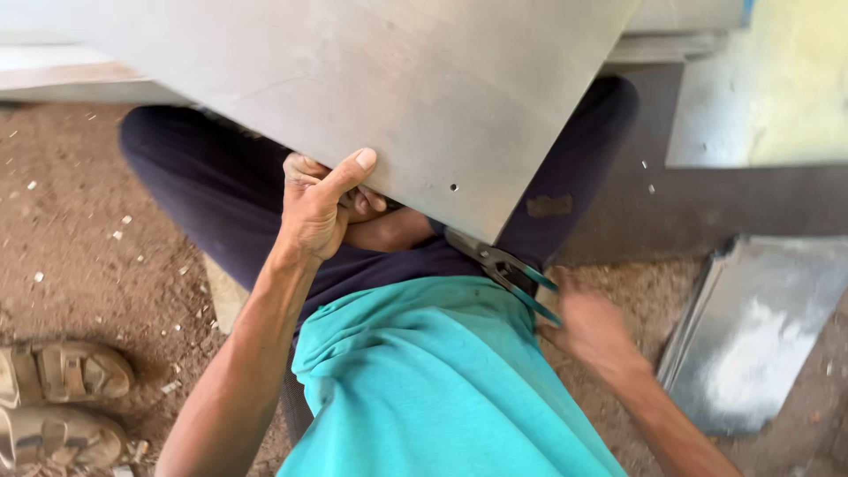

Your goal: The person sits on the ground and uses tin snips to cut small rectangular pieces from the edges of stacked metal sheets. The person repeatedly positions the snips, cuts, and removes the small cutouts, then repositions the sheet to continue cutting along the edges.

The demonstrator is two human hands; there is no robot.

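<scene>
A large grey metal sheet (pixel 371 79) lies tilted across my lap and fills the upper middle of the view. My left hand (pixel 320 208) grips its lower edge, thumb on top and fingers curled underneath. A pair of pliers with teal handles (pixel 512 276) sticks out from under the sheet's lower right corner. My right hand (pixel 594 331), blurred with motion, is at the pliers' handle ends; I cannot tell whether it has hold of them. A small hole (pixel 453 187) shows near the sheet's edge.
Another metal sheet (pixel 760 327) lies on the dirt floor at the right, with a dark flat piece (pixel 751 203) behind it. A pair of sandals (pixel 57 402) sits at the lower left. Chips and scraps litter the ground (pixel 79 230).
</scene>
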